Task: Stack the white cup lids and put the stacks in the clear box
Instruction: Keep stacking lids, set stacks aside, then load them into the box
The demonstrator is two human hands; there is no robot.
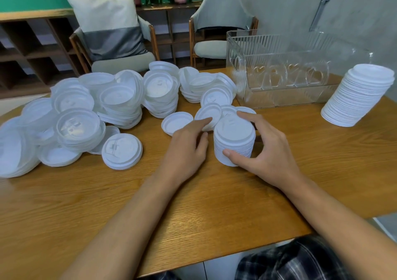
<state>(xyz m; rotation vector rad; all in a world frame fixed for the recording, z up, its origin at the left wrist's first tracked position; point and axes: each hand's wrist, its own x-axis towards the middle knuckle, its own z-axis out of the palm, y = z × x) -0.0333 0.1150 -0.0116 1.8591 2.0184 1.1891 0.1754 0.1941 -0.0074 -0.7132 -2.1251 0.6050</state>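
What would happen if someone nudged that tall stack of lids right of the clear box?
The tall stack looks tilted, so a push would probably topple it. Being thin plastic, it looks light, so it likely slides easily on the wooden table.

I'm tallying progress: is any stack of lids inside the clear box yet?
No, the clear box holds no lids, and the tall stack stands on the table to its right.

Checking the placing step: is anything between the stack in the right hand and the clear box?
A few loose lids lie between the short stack, gripped by the right hand, and the near wall of the clear box. Lifted over them and that wall, nothing visible blocks its open top.
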